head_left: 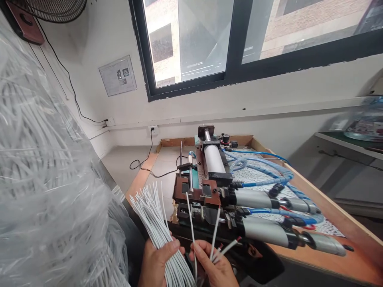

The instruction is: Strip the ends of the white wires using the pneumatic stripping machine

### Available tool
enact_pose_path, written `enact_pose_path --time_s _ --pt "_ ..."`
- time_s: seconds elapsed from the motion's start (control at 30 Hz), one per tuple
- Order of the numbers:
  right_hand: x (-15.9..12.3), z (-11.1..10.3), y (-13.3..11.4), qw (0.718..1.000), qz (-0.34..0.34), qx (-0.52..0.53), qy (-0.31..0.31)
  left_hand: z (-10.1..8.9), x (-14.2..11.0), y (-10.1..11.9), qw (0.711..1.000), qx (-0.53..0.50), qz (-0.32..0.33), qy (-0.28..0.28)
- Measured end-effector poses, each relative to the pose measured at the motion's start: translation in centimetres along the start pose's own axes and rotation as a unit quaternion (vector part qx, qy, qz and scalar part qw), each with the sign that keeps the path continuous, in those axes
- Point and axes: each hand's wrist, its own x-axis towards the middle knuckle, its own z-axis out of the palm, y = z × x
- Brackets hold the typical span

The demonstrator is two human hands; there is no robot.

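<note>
My left hand (160,259) is closed around a thick bundle of white cables (152,215), whose cut ends fan out up and to the left. Beside it, my right hand (211,263) pinches a few separate white cables (216,231). Some of these show red wire at their tips, while a single cable (190,217) between thumb and finger points up with a plain end. Just beyond both hands stands a pneumatic machine (197,195) with brown clamp blocks and silver cylinders (263,233). The cable ends in front of it look apart from the blocks.
Plastic-wrapped stacks of white cable (60,179) rise close on the left. Blue air hoses (263,175) loop behind the cylinders inside a wood-edged tray (299,187). A black power cord (151,151) runs to a wall socket. At the right is a shelf (350,143).
</note>
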Motion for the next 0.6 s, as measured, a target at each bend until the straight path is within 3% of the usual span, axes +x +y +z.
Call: enact_pose_path --time_s 0.2,0.33,0.6 --pt "-0.56 -0.39 0.73 0.998 -0.007 0.048 0.035 0.28 -0.55 0.44 1.0 0.007 -0.025 0.009" --pt "-0.29 -0.39 0.76 0.997 0.008 0.067 0.026 0.43 -0.69 0.42 0.999 -0.018 -0.044 0.008" --pt "0.35 -0.37 0.11 0.997 0.042 0.067 0.011 0.11 -0.37 0.01 1.0 0.018 -0.013 -0.01"
